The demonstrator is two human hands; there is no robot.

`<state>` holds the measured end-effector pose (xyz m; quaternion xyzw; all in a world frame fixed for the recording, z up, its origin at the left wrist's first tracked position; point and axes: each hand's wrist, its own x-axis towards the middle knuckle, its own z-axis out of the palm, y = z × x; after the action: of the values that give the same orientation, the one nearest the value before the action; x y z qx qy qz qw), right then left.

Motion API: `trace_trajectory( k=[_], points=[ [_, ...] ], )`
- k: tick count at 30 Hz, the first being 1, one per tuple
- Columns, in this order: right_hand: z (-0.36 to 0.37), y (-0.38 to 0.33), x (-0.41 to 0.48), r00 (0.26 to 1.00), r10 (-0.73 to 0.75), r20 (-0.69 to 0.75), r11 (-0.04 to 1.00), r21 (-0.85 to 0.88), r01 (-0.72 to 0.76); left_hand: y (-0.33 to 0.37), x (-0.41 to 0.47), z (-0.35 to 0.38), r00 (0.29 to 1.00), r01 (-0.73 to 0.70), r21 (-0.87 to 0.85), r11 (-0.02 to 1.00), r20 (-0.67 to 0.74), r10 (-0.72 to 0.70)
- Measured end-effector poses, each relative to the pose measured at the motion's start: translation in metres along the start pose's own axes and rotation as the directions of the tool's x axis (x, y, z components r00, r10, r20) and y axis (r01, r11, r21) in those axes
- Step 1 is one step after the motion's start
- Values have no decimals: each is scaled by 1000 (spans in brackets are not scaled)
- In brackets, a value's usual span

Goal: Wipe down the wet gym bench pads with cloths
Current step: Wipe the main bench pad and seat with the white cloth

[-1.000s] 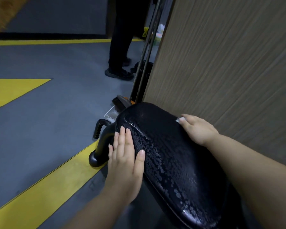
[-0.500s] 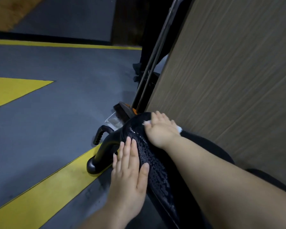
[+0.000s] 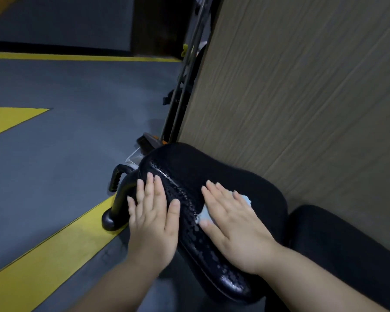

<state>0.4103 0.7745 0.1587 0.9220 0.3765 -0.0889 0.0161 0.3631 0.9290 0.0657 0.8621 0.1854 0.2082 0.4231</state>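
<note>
In the head view, the black bench pad point(image 3: 223, 176) lay lengthwise ahead of the person, and everything else sat around it. The right hand point(image 3: 232, 224) lay flat on top of the pad with straight, spread fingers, pressing a pale blue cloth point(image 3: 204, 215) against the vinyl; only the cloth's edges showed past the palm. That flat press probably spread the cloth over more of the surface. The left hand point(image 3: 152, 221) rested open against the pad's left side, fingers straight and holding nothing, likely to steady the bench against the wiping push. A strip of water beads point(image 3: 189, 233) ran between the two hands, so the pad's left part looked unwiped. A second pad point(image 3: 347, 244) sat just behind the first, a wooden panel point(image 3: 302, 97) rose along its right, and a black handle point(image 3: 117, 179) curved out at its left.
</note>
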Motion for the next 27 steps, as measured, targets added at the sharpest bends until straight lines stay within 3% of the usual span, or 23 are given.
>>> trace_trajectory(
  k=[4,9,19,27],
  points=[
    [7,12,-41,999,18,44,1000,15,-18,19,0,-3,989,-136,194,972,88,121],
    [10,15,-44,999,34,14,996,79,-35,42,-1,-3,957,-249,223,942,206,204],
    [15,8,-41,989,93,-118,983,166,-73,44,1,-6,944,-275,292,916,262,200],
    [16,5,-46,983,132,-125,980,165,-111,55,2,-10,943,-226,370,901,313,108]
  ],
)
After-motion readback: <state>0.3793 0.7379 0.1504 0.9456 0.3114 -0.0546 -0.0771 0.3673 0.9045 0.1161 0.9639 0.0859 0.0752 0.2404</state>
